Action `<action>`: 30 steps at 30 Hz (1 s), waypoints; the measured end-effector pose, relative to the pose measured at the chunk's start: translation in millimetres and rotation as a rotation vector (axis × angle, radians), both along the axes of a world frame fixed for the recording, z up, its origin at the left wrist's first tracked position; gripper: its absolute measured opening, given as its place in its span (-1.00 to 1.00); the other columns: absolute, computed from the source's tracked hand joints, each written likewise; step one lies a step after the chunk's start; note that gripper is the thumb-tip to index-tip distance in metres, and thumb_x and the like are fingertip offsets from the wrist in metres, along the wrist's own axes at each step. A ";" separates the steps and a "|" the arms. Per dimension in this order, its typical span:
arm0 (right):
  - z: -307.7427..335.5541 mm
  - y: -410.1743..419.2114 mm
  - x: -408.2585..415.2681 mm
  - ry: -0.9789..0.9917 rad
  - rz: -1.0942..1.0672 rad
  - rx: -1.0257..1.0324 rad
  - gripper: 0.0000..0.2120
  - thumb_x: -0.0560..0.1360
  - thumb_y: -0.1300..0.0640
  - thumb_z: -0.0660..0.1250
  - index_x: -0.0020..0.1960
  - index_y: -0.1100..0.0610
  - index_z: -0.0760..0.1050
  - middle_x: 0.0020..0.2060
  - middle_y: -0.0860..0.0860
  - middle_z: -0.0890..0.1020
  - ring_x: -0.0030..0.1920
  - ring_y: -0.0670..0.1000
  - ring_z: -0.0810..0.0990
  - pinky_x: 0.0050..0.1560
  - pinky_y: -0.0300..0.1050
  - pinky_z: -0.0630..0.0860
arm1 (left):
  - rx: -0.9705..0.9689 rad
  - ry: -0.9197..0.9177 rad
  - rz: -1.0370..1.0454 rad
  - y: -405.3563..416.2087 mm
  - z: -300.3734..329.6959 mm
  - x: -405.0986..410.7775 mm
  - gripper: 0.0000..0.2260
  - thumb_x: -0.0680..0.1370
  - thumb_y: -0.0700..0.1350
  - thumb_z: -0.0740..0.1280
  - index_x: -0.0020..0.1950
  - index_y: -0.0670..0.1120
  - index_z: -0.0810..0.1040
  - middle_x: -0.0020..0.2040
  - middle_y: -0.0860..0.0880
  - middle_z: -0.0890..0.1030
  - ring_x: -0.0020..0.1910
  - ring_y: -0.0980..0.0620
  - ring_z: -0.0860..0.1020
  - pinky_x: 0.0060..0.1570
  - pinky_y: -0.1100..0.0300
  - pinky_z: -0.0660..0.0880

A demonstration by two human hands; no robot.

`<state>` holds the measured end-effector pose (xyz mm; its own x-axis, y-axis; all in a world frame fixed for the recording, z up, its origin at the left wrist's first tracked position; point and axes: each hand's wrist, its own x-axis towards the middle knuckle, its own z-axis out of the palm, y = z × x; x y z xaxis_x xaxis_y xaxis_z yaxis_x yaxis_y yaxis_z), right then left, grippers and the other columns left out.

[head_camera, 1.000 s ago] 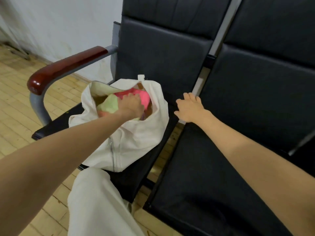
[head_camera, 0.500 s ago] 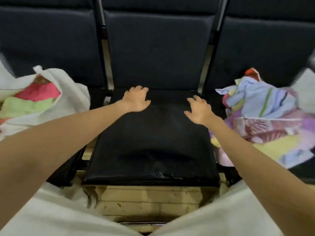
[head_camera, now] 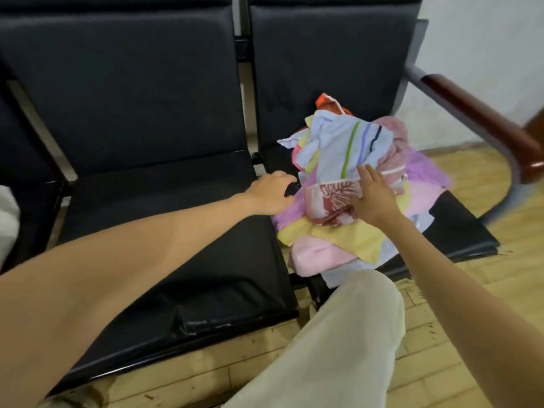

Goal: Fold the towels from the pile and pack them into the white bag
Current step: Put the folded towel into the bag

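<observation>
While the loose pile of coloured cloth towels (head_camera: 362,201) lies heaped on the right-hand black padded seat (head_camera: 459,231) of the row of chairs, the person reaches both bare arms toward it. The heap has no clear long axis; it spreads from the seat's backrest to its front edge, where a pink towel (head_camera: 315,257) and a pale blue corner hang over. The towels overlap too much to count exactly; at least six different fabrics show, among them one light blue towel with green, blue and dark stripes (head_camera: 344,148) on top, one red-and-white patterned towel (head_camera: 329,201) below it, one yellow, one lilac and one orange at the back.

The right hand (head_camera: 374,198) lies flat on the pile, fingers straight and pointing away from the person, touching the striped and patterned towels; its grip holds nothing. The left hand (head_camera: 270,192) hovers at the pile's left edge, fingers loosely curled, holding nothing.

The middle black seat (head_camera: 164,231) lies under the left forearm. One wooden armrest (head_camera: 482,125) stands at the right. A sliver of white fabric (head_camera: 7,228) shows at the far left edge. One knee in light trousers (head_camera: 347,328) is in front, above the wooden floor (head_camera: 435,363).
</observation>
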<state>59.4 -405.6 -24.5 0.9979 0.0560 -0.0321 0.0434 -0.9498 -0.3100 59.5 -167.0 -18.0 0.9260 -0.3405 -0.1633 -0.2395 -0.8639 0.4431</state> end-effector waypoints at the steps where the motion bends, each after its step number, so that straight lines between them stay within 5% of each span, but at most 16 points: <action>1: -4.1 -5.4 3.7 0.004 0.015 -0.005 -0.35 0.54 0.15 0.26 0.54 0.17 0.03 0.52 0.14 0.11 0.51 0.19 0.06 0.46 0.17 0.09 | -0.016 -0.001 -0.023 -9.4 -2.2 3.9 -0.55 0.57 -0.03 0.26 0.46 -0.06 0.33 0.41 -0.13 0.36 0.36 -0.16 0.36 0.28 -0.08 0.38; 4: -12.2 -17.2 11.2 -0.119 0.048 -0.110 -0.51 0.57 -0.04 0.13 0.41 0.19 0.31 0.32 0.23 0.43 0.37 0.24 0.31 0.40 0.14 0.11 | -0.030 0.010 -0.070 -30.4 -5.2 17.7 -0.58 0.56 0.05 0.24 0.38 -0.07 0.43 0.31 -0.12 0.45 0.28 -0.16 0.43 0.23 -0.06 0.40; 6: -13.2 -20.6 10.0 -0.306 0.029 -0.141 -0.45 0.52 -0.15 -0.04 0.06 0.20 0.56 -0.02 0.24 0.60 0.11 0.27 0.46 0.26 0.09 0.20 | -0.048 0.004 -0.079 -39.0 -5.7 28.2 -0.55 0.51 0.10 0.20 0.33 -0.09 0.47 0.29 -0.12 0.48 0.28 -0.15 0.44 0.24 -0.04 0.40; 9: -11.7 -27.3 5.7 -0.397 -0.083 -0.082 -0.40 0.56 -0.12 -0.05 -0.31 0.22 0.58 -0.33 0.23 0.60 -0.06 0.27 0.49 0.20 0.08 0.25 | -0.114 -0.058 -0.053 -52.1 -7.2 44.7 -0.62 0.55 -0.01 0.23 0.33 -0.11 0.48 0.31 -0.11 0.50 0.29 -0.10 0.44 0.25 0.06 0.38; 13: -21.9 -45.2 0.3 -0.213 -0.235 -0.120 -0.43 0.62 -0.06 -0.03 -0.29 0.28 0.51 -0.25 0.30 0.60 -0.05 0.29 0.52 0.17 0.09 0.28 | -0.265 -0.113 -0.010 -78.5 -3.7 60.9 -0.73 0.60 -0.13 0.25 0.26 -0.18 0.52 0.25 -0.08 0.55 0.20 -0.02 0.50 0.01 0.33 0.33; 16: -28.1 -54.9 -4.7 -0.085 -0.325 0.005 -0.53 0.64 -0.03 0.00 -0.25 0.26 0.41 -0.20 0.25 0.57 -0.05 0.27 0.54 0.13 0.10 0.33 | -0.323 -0.105 -0.008 -103.2 -6.9 69.3 -0.78 0.57 -0.11 0.33 0.13 -0.21 0.59 0.12 -0.12 0.61 0.10 -0.03 0.55 -0.03 0.31 0.37; 23: -30.7 -47.6 -3.8 -0.335 -0.397 0.178 -0.75 0.54 0.11 0.19 0.04 0.31 0.36 -0.06 0.25 0.51 -0.01 0.26 0.42 -0.01 0.13 0.34 | -0.240 -0.028 0.131 -136.0 -21.7 79.9 -0.86 0.49 0.01 0.43 -0.16 -0.03 0.56 0.04 -0.13 0.48 -0.02 -0.05 0.46 0.05 0.10 0.45; 27: -25.2 -33.4 -1.7 -0.407 -0.209 0.199 -0.75 0.47 0.23 0.24 0.12 0.31 0.39 0.00 0.23 0.49 0.01 0.23 0.42 0.03 0.07 0.32 | -0.908 0.221 0.428 -130.5 11.9 72.5 -0.78 0.58 -0.17 0.27 -0.28 -0.07 0.48 -0.28 -0.04 0.52 -0.27 0.07 0.47 -0.19 0.19 0.45; 30: -15.3 -20.5 0.9 -0.406 -0.178 0.323 -0.68 0.46 0.25 0.24 0.19 0.32 0.36 0.07 0.25 0.47 0.10 0.24 0.42 0.10 0.02 0.30 | -1.403 0.539 0.473 -107.9 50.2 73.9 -0.77 0.64 -0.14 0.13 0.06 -0.20 0.55 0.06 -0.18 0.61 -0.02 -0.12 0.59 0.06 0.05 0.53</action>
